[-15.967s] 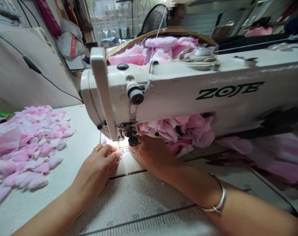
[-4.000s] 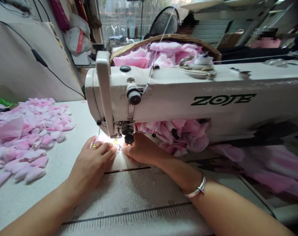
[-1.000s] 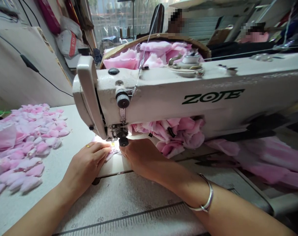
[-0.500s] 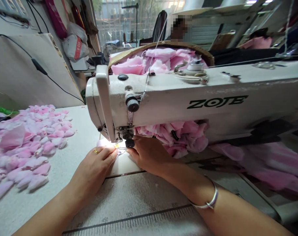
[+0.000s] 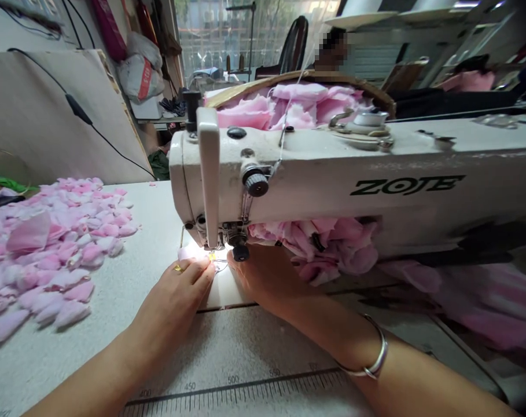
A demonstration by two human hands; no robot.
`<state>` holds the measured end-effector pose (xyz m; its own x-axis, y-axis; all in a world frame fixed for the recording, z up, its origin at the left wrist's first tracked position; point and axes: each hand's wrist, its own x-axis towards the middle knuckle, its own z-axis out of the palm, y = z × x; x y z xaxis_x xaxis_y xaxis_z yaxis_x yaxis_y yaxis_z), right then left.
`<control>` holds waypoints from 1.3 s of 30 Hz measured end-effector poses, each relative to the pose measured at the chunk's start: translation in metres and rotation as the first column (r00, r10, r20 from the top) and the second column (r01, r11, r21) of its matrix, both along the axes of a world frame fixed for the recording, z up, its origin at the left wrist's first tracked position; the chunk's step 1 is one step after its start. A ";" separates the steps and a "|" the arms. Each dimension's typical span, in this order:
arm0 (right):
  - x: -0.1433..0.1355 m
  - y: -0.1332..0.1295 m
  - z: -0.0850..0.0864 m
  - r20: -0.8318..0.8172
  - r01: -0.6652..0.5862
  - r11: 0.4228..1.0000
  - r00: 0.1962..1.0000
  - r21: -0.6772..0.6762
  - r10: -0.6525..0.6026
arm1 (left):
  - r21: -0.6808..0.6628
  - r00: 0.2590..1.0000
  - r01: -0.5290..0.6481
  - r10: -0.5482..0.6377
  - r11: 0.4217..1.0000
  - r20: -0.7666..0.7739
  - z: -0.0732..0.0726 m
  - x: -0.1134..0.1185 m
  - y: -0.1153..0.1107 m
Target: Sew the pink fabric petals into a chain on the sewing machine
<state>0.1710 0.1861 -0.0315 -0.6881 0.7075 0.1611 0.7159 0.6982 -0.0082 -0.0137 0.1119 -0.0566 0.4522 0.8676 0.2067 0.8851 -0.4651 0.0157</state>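
A white sewing machine [image 5: 315, 197] stands over the work, its lamp lighting the needle area. My left hand [image 5: 176, 292], with a yellow ring on it, has its fingers together and pressed down on a small pale pink fabric piece [image 5: 186, 253] beside the presser foot. Most of that piece is hidden by the fingers and the glare. My right hand [image 5: 267, 281] reaches in from the other side, just right of the needle, with its fingers curled. The machine's black knob [image 5: 241, 252] partly covers its fingertips, and what they hold is hidden.
Many small pink and white fabric pieces [image 5: 67, 255] are heaped on the table at left. More pink fabric [image 5: 327, 246] bunches beneath the machine arm, and a full basket [image 5: 388, 104] stands behind. A ruler strip [image 5: 245, 389] runs along the front. A person [image 5: 332, 49] is in the background.
The camera view has shifted, so the machine and table appear farther right. Both hands stay close to the needle; the right fingertips have drawn in slightly, and the thumb shows less.
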 end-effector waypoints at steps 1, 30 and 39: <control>0.000 -0.001 0.001 0.013 0.001 1.000 1.000 0.001 -0.001 | -0.001 1.000 -0.009 0.009 1.000 -0.006 0.000 0.001 -0.001; 0.005 0.002 -0.005 -0.143 0.123 0.991 0.981 -0.054 -0.129 | 0.215 1.000 -0.005 0.007 0.977 -0.009 0.004 0.001 0.013; 0.004 0.000 -0.003 -0.064 0.061 0.998 0.996 -0.006 -0.061 | 0.114 0.999 0.022 -0.018 0.993 -0.031 0.002 -0.001 0.006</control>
